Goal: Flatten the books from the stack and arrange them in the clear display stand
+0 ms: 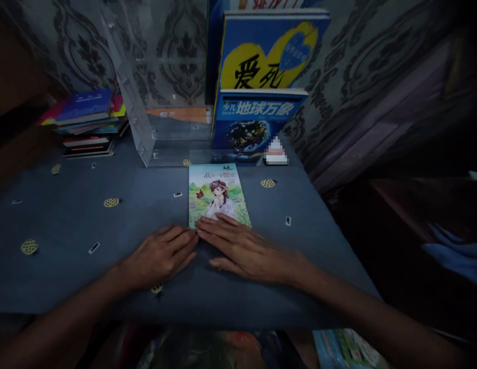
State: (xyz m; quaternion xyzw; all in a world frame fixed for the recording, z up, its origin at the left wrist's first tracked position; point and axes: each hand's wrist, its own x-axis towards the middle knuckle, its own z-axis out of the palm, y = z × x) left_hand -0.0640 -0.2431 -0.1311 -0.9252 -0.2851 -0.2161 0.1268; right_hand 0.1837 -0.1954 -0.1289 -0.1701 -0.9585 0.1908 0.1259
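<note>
A thin book (219,192) with a drawn figure and a butterfly on its cover lies closed on the blue-grey tablecloth (146,215). My right hand (242,248) rests palm down over the book's lower edge, its fingers stretched out and the thumb apart. At the book's lower left corner is my left hand (161,256), its fingertips meeting those of my right hand and its fingers extended close together. Neither hand is wrapped round anything. The hands cover the bottom of the cover.
Behind the book stands a clear acrylic rack (132,102) with upright blue books (257,115) at its right side. A book stack (86,120) sits at the back left. The table's right edge slants beside a dark area.
</note>
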